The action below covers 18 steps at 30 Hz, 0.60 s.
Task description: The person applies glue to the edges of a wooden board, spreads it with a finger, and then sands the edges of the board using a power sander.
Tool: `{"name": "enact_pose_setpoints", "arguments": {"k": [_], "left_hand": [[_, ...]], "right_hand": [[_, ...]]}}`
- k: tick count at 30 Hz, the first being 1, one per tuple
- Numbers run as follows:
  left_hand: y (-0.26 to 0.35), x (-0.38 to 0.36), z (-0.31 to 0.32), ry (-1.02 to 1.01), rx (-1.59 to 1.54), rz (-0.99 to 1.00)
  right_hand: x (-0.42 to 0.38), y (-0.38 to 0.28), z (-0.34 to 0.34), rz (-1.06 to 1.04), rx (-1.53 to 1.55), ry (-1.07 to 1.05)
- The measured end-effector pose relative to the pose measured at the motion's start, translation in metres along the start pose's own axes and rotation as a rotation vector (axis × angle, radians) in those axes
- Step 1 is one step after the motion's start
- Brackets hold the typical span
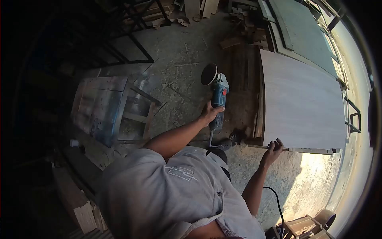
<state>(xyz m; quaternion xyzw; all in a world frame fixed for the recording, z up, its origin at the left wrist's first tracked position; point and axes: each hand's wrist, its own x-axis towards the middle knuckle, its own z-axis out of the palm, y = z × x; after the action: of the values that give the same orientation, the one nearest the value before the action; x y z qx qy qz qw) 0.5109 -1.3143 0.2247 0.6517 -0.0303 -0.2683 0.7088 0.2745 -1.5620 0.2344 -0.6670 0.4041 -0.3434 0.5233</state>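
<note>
Inside left hand (209,114), gripped — grinder (219,95); at board (304,103) edge — right hand (273,152), loosely open.

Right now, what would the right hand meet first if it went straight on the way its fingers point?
Probably the pale board: the fingertips of the right hand overlap its near edge in view, though depth there is unclear.

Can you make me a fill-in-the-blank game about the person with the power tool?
The power tool is in the person's ____ hand.
The disc at the end of the tool has a ____ shape.
The small bright switch on the tool's side is coloured ____.

Missing words: left; round; red.
</note>
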Motion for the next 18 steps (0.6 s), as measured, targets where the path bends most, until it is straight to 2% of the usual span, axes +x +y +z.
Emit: {"name": "enact_pose_setpoints", "arguments": {"k": [3, 5, 6, 9, 10, 13, 14, 18], "left_hand": [[-0.007, -0.041, -0.097, 0.205, -0.017, 0.007], [-0.015, -0.07, -0.164, 0.273, -0.054, -0.004], [-0.015, -0.09, -0.198, 0.33, -0.068, 0.0], [-0.028, -0.157, -0.293, 0.57, -0.139, 0.026], [-0.051, -0.172, -0.327, 0.676, -0.15, 0.053], [-0.064, -0.248, -0.395, 0.947, -0.32, 0.078], [-0.067, -0.273, -0.414, 0.976, -0.334, 0.087], [-0.092, -0.352, -0.463, 1.24, -0.665, 0.118]], "right_hand": [[-0.029, -0.037, 0.086, -0.085, 0.054, -0.272], [-0.044, -0.025, 0.144, -0.258, 0.039, -0.377], [-0.071, -0.044, 0.174, -0.154, 0.122, -0.458], [-0.136, -0.064, 0.248, -0.111, 0.206, -0.677], [-0.162, -0.075, 0.27, -0.112, 0.165, -0.687], [-0.224, -0.089, 0.317, -0.081, 0.229, -0.806], [-0.237, -0.09, 0.326, -0.094, 0.245, -0.9], [-0.27, -0.116, 0.346, -0.121, 0.184, -1.003]]}}
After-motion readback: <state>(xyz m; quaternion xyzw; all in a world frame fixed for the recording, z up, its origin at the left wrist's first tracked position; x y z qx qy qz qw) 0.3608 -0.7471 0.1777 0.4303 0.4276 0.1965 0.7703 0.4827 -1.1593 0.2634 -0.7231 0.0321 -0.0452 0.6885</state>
